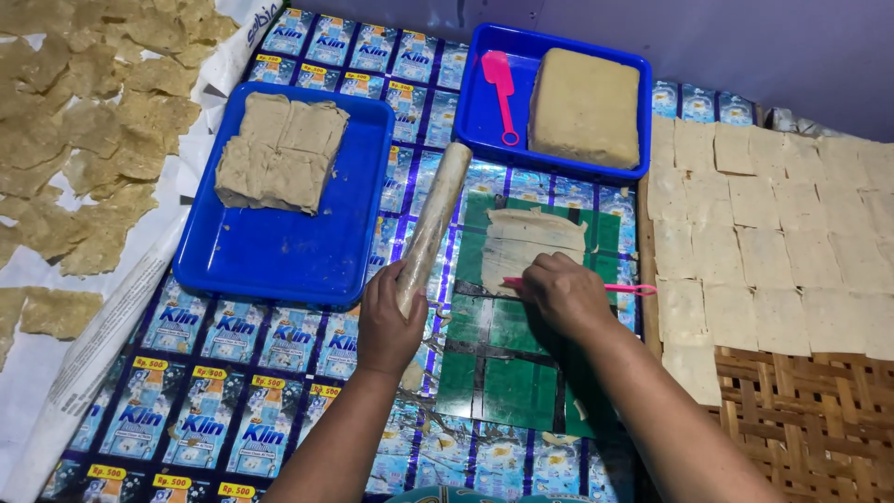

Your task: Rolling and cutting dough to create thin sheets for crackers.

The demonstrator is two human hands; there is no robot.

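Green mat (pixel 503 373) | left hand (pixel 386 321) grips roller (pixel 433 224) | right hand (pixel 563 293) holds pink tool (pixel 633 289)

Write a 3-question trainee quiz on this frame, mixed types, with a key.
1. True or false: the left hand grips the rolling pin.
2. Which tray holds the pink spatula? A) the near tray with the cut dough stack B) the far tray with the whole dough block
3. What does the right hand hold against the flat dough sheet?

Key
1. True
2. B
3. A thin pink tool; its working end is hidden by the hand.
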